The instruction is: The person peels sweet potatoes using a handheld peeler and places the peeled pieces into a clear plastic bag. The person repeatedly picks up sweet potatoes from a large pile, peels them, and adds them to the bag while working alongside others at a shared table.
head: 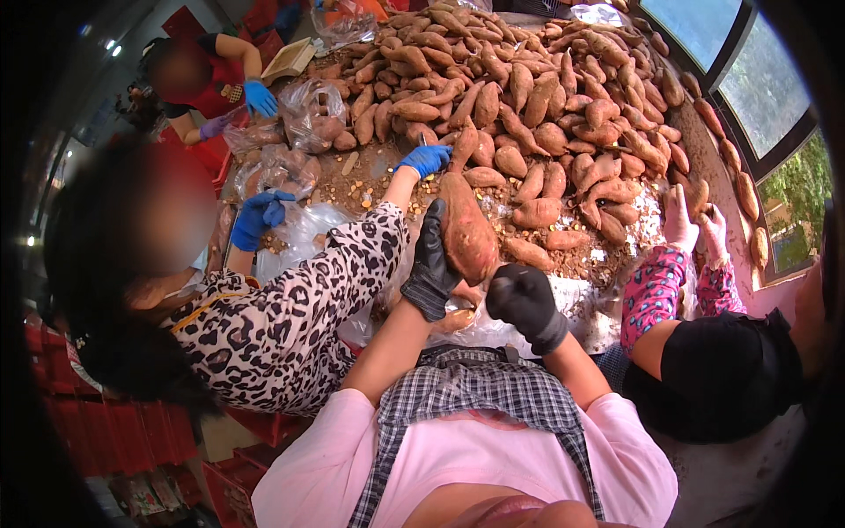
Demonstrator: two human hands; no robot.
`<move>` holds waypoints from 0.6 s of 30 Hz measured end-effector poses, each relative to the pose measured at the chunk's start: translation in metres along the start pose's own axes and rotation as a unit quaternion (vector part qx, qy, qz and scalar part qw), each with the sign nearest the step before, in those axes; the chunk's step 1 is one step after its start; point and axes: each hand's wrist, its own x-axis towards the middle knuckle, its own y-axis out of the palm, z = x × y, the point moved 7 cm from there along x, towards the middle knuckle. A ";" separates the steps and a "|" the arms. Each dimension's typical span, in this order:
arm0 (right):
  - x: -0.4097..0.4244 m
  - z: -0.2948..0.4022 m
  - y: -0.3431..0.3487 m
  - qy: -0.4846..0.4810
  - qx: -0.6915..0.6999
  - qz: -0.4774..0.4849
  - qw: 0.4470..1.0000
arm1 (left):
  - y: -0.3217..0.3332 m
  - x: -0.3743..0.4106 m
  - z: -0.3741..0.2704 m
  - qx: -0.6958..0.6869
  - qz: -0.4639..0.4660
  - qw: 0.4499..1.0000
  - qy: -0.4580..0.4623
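Note:
My left hand (pixel 432 264), in a black glove, grips a large sweet potato (pixel 467 231) from its left side. The root stands nearly upright, with its narrow neck pointing away from me. Close to its lower end is my right hand (pixel 525 303), also black-gloved, with the fingers curled in. That hand is slightly blurred, and whether anything sits inside it is hidden. Below both hands, a clear plastic bag (pixel 488 332) lies at the table's near edge with a sweet potato (pixel 455 321) in or under it. A few loose sweet potatoes (pixel 530 253) rest just beyond my right hand.
A big heap of sweet potatoes (pixel 488 86) covers the far table. Soil and cut bits (pixel 356 191) litter the surface. Co-workers' gloved hands work at left (pixel 422 160) and right (pixel 680 221). Bagged sweet potatoes (pixel 313 115) stand at left; red crates (pixel 241 485) sit below.

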 end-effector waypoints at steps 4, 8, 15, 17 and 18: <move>0.020 -0.003 -0.043 0.039 0.084 -0.110 0.990 | 0.003 -0.008 0.003 -0.027 0.095 0.994 -0.055; 0.019 -0.035 -0.017 0.033 -0.013 -0.005 0.999 | 0.011 -0.010 -0.003 0.062 0.087 0.994 0.030; 0.020 -0.022 -0.006 -0.044 -0.112 -0.019 0.993 | 0.043 -0.032 -0.031 0.504 0.222 0.794 0.257; 0.022 -0.044 -0.023 -0.107 -0.209 -0.056 0.970 | 0.054 -0.039 -0.032 0.529 0.201 0.774 0.283; 0.022 -0.029 -0.019 -0.122 -0.251 -0.070 0.958 | 0.053 -0.040 -0.033 0.514 0.176 0.787 0.293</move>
